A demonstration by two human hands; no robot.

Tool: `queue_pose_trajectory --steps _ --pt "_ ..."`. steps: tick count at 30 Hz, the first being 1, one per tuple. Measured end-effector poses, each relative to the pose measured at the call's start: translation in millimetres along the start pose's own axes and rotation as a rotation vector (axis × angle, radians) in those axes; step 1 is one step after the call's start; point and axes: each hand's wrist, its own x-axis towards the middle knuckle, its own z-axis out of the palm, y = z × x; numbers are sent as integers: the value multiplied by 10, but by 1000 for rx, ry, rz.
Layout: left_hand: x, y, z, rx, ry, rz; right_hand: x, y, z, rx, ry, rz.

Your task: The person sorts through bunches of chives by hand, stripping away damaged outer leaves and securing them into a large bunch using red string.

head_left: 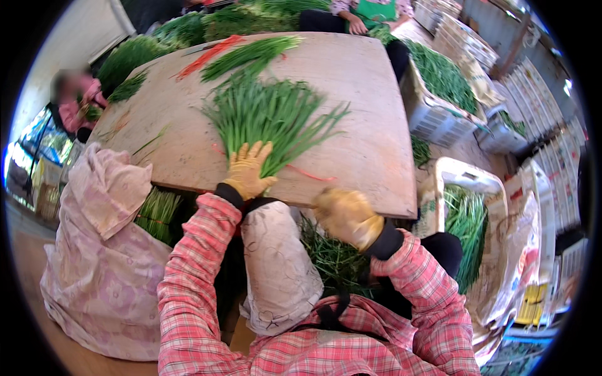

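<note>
- Plainly, the bunch of green leaves (269, 113) lies near the middle of the wooden table (370, 138), gathered toward the near edge and fanned out toward the far side.
- The left hand (249, 170), in a yellowish glove, lies over the bunch's gathered near end, palm down with its fingers spread wide; it is not closed around the leaves.
- The right hand (348, 216), gloved too, is at the table's near edge, to the right of the bunch and apart from it. It is blurred, so I cannot tell how far its fingers are closed or whether they hold anything.
- A thin red strip (310, 173) lies on the table just right of the bunch's near end.
- Farther off are a smaller bunch (254, 56) and, to its left, a pile of red strips (207, 57).
- At near right stands a white basket (467, 164) with more greens inside; at near left is a pale patterned cloth (106, 263).
- By its look, the bunch should be light and soft, its long leaves bending easily, sliding over one another and bruising under a hard squeeze. The narrow near end, where the stems come together, seems the best place to grip; the loose far tips would likely splay.
</note>
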Motion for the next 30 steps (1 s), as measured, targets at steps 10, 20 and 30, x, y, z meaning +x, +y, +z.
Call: queue_pose_trajectory --steps 10,20,30 --pt "-254 216 -158 -77 264 160 -568 -1029 -893 990 250 -723" --pt "-941 1394 -100 -617 190 211 -2559 852 -1040 1404 749 587" --pt "-1237 2195 783 -844 -345 48 -4491 2062 18 231 409 1491"
